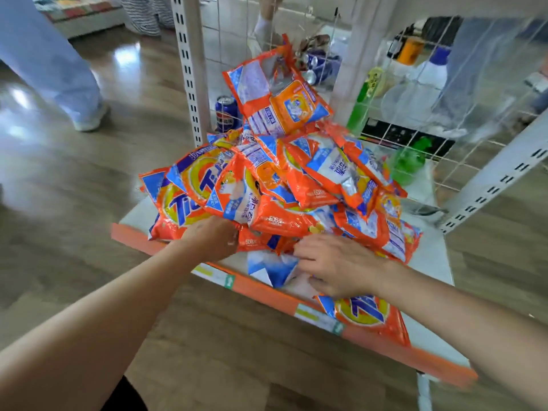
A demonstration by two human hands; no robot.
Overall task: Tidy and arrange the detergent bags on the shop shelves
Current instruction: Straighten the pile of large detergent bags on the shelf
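With your left hand [215,237] curled on a bag at the foot of the detergent bags [275,185] heaped beyond both hands on the shelf [267,292], and your right hand [335,264] spread flat over the bag beneath it, draw slowly so the heap stays put.

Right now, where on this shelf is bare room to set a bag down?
Bare white shelf shows right of the detergent bag pile, and a small patch at the left corner. The middle is crowded; the front holds both hands and a flat bag.
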